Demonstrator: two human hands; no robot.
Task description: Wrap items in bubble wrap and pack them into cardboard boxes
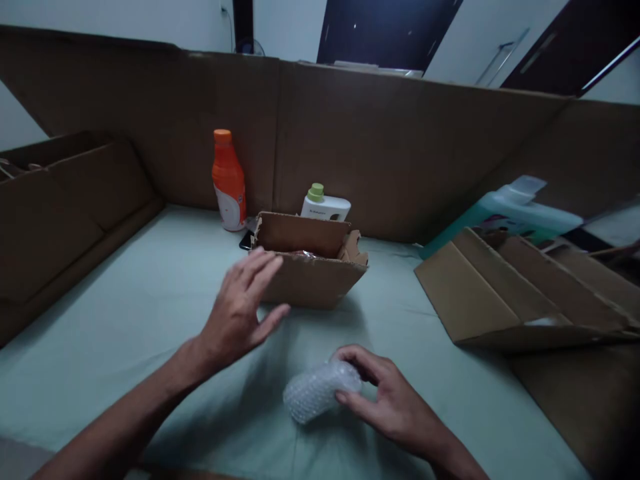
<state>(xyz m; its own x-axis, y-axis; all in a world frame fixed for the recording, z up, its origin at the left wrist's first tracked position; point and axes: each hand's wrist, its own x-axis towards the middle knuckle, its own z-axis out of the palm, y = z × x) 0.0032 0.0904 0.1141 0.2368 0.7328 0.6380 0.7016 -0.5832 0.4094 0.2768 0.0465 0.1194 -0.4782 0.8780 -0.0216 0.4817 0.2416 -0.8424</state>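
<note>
Head view: Pale green cloth (pixel 165 287) spreads beneath a tall cardboard wall (pixel 400 147), with a dark door (pixel 385 30) and pale room wall (pixel 290 30) beyond. Near the front, the right hand (pixel 385 393) pinches a bubble-wrap roll (pixel 315 392) between thumb and fingers; whether it touches the cloth is hard to tell. The left hand (pixel 245 307), thumb spread from loosely grouped fingers, hangs at the open box (pixel 305 283), contact uncertain. An orange bottle (pixel 229 177) and a white bottle (pixel 325 208) line the back. Wide cloth stretches from the left carton (pixel 60 213) to the open box; a narrower strip separates that box from the tilted right carton (pixel 465 293).
</note>
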